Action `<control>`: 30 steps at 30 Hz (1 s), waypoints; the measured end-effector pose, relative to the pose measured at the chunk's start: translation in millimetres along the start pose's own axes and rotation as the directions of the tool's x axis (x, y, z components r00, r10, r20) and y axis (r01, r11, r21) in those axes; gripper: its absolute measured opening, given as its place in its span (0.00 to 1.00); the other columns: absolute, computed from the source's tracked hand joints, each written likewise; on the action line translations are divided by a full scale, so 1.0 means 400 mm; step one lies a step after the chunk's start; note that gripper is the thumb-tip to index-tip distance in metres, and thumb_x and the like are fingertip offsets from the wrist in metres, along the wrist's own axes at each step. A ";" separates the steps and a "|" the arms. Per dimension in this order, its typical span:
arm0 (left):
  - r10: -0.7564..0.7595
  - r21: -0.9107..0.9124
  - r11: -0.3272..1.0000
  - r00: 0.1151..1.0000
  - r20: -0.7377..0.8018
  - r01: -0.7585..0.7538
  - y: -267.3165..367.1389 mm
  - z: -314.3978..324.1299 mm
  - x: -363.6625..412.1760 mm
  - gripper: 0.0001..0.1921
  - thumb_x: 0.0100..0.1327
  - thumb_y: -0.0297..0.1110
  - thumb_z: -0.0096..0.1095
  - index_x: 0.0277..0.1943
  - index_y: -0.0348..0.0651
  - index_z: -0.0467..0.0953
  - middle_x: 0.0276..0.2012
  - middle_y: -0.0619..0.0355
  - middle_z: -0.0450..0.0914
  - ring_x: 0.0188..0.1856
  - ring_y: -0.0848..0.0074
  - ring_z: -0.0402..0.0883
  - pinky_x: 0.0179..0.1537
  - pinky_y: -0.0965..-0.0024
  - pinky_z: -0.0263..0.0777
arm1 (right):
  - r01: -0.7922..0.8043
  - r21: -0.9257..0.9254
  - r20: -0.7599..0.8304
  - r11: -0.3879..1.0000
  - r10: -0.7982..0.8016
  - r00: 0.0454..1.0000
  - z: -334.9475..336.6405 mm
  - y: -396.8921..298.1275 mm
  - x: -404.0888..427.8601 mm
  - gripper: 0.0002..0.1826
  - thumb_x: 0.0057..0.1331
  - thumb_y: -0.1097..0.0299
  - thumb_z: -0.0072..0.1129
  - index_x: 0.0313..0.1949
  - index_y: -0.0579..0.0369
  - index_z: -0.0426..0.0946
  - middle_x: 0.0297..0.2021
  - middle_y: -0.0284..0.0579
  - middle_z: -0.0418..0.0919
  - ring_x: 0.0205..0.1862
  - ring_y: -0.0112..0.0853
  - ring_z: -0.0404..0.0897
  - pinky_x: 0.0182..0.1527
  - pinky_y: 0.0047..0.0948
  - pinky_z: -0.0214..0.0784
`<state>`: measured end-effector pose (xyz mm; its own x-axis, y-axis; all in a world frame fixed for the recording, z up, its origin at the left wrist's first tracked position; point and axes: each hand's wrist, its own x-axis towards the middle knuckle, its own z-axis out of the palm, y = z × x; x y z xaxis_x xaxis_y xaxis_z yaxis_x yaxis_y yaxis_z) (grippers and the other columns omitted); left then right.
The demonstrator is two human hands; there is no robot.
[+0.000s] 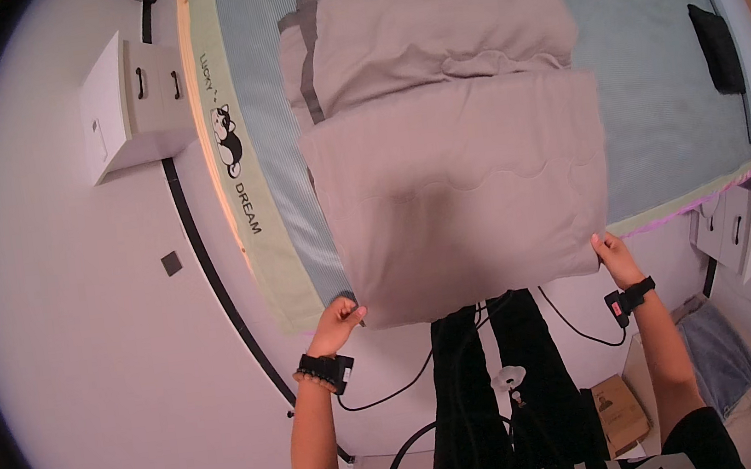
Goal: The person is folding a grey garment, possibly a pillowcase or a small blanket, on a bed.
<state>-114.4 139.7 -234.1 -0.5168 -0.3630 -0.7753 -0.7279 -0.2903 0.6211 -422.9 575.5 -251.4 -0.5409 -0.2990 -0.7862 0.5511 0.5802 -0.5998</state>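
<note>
A pinkish-grey quilt (463, 148) with a darker grey underside lies folded in thick layers on the bed. Its front flap hangs over the near bed edge, just in front of my legs. At the flap's near left corner, my left hand (338, 323) pinches the edge between thumb and fingers. My right hand (617, 261) grips the near right edge, thumb on top and fingertips hidden beneath. Behind the flap, a second folded section (436, 33) shows a rumpled ridge, with dark edging along its left side. Both wrists wear strapped black devices with cables.
Blue ribbed bedding (643, 79) has a pale green border (289, 272) with a cartoon animal and writing. A blue-white pillow (744, 53) and black cushion (718, 49) lie right. White drawer cabinets (157, 113) stand left and right (725, 222). A cardboard box (619, 411) and cables are near my legs.
</note>
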 end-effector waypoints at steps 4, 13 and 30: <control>-0.178 0.350 0.933 0.948 0.265 0.077 0.112 -0.028 0.025 0.11 0.58 0.33 0.59 0.25 0.39 0.66 0.20 0.65 0.69 0.25 0.84 0.67 0.28 0.78 0.61 | 0.034 0.092 -0.034 0.995 -0.031 0.999 -0.002 -0.004 -0.015 0.22 0.65 0.50 0.46 0.38 0.59 0.71 0.24 0.28 0.69 0.26 0.17 0.63 0.29 0.18 0.55; 0.010 0.244 0.969 0.997 0.075 -0.028 0.296 -0.079 0.209 0.13 0.59 0.37 0.53 0.24 0.37 0.72 0.15 0.61 0.70 0.22 0.81 0.70 0.27 0.76 0.64 | -0.155 0.008 0.020 0.988 0.155 0.988 -0.015 0.012 -0.054 0.24 0.64 0.51 0.48 0.45 0.63 0.69 0.29 0.32 0.69 0.29 0.21 0.64 0.32 0.22 0.58; 0.393 0.140 0.919 0.840 -0.373 -0.368 0.759 0.017 0.809 0.18 0.52 0.42 0.63 0.31 0.32 0.70 0.26 0.57 0.71 0.29 0.76 0.67 0.34 0.73 0.64 | -0.178 0.126 -0.313 0.976 0.209 0.927 0.066 0.007 -0.096 0.19 0.66 0.57 0.46 0.46 0.61 0.67 0.35 0.32 0.71 0.36 0.20 0.66 0.40 0.19 0.59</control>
<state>-505.7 -60.0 -297.4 -0.5525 -0.7496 -0.3645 -0.5421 -0.0091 0.8403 -383.8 568.4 -226.7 -0.5848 0.0813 -0.8071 0.7138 0.5242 -0.4644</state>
